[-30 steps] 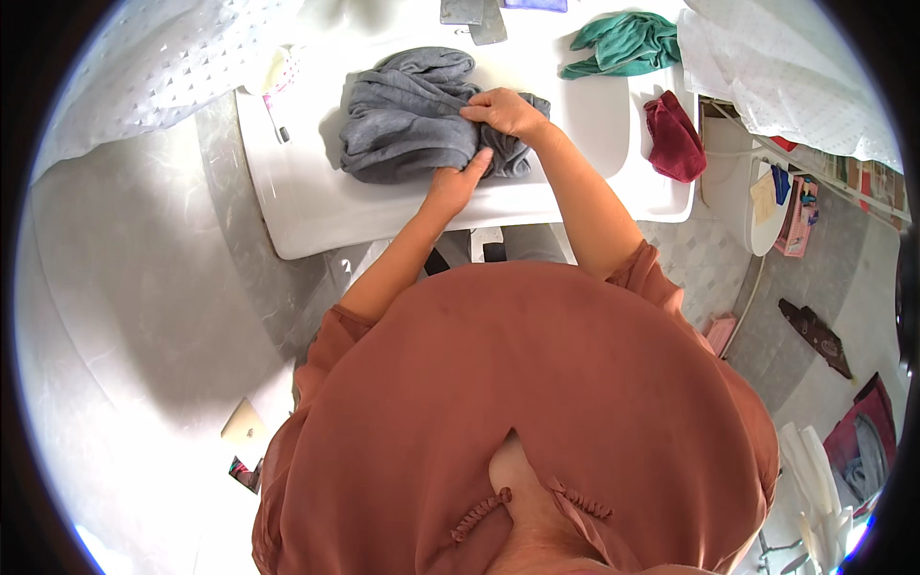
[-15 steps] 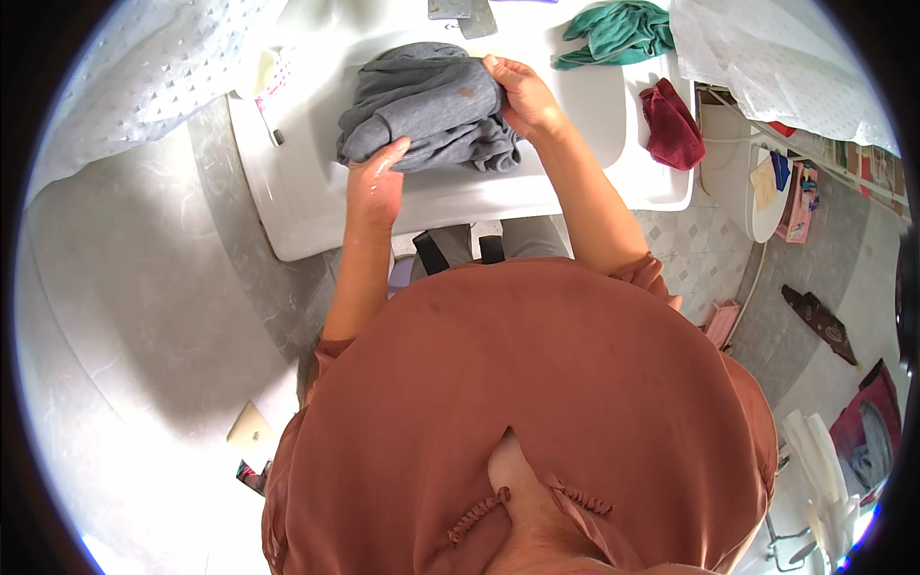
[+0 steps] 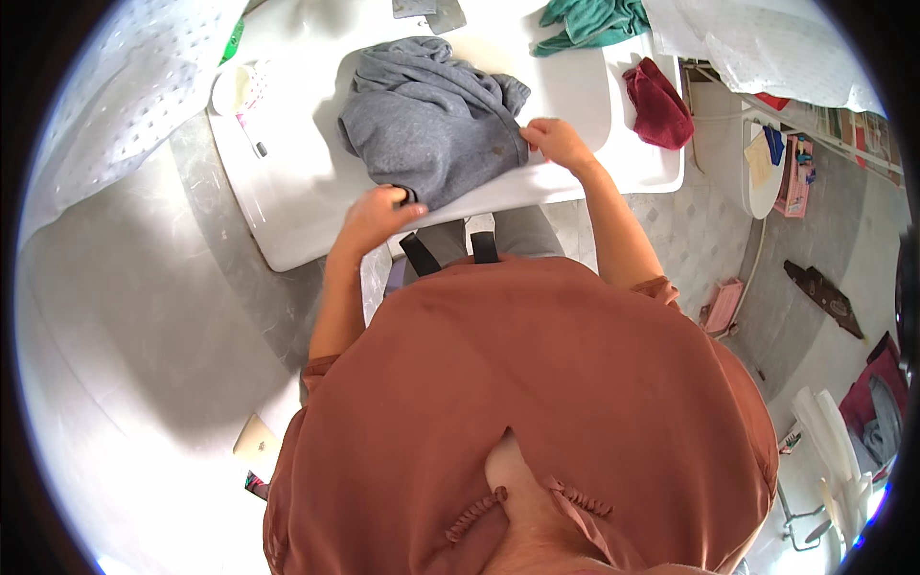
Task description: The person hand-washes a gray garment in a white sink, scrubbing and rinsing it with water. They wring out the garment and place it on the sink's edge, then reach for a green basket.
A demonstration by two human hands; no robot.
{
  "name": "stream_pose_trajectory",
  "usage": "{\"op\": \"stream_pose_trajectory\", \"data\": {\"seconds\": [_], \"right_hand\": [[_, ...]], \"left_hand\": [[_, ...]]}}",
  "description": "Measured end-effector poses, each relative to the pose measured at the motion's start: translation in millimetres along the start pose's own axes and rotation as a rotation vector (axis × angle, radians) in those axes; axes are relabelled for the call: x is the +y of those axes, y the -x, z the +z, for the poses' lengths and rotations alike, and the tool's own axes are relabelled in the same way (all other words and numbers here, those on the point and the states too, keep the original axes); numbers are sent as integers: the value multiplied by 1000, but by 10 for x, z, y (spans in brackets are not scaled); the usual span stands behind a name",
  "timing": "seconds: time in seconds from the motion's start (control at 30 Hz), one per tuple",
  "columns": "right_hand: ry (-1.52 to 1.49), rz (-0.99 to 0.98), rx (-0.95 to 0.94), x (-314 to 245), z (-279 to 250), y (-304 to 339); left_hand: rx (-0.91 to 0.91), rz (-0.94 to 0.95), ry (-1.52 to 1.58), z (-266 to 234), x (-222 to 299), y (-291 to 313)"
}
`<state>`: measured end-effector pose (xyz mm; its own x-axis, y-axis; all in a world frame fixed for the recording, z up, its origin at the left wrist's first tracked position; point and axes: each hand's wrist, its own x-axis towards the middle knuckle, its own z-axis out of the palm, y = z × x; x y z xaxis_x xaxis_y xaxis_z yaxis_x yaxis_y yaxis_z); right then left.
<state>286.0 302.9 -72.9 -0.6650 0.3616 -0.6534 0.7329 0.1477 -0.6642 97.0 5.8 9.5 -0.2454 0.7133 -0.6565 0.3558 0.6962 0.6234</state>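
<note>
A grey garment point(image 3: 422, 120) of sweatshirt-like cloth lies spread and rumpled in the white sink point(image 3: 287, 216), its near side hanging toward the front rim. My left hand point(image 3: 379, 218) is closed on its near left corner, where a bit of dark edging shows. The fingers of my right hand point(image 3: 556, 144) pinch the right edge, close to a small brown stain. On the sink's right ledge rests a maroon cloth point(image 3: 657, 103), and a green cloth point(image 3: 592, 24) is bunched behind it to the left.
A white round container point(image 3: 233, 90) and a small brush-like stick point(image 3: 255, 139) lie on the left ledge. White curtains point(image 3: 134, 115) hang on both sides. To the right are a shelf with a pink basket point(image 3: 795, 182) and another pink basket point(image 3: 724, 305) on the floor.
The grey garment went from a bunched fold held up in both hands to a wider spread. My left hand moved nearer to me, and my right hand came down and rightward along its edge.
</note>
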Motion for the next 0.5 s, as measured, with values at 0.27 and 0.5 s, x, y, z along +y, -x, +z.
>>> {"op": "stream_pose_trajectory", "data": {"seconds": [0.27,0.5], "right_hand": [[18,-58,195,-562,192,-477],[-899,-253,10,-798,-1,-666]], "left_hand": [[747,111,-320,-406,-17,-755],[566,77,-109,-371,291,-359]]}}
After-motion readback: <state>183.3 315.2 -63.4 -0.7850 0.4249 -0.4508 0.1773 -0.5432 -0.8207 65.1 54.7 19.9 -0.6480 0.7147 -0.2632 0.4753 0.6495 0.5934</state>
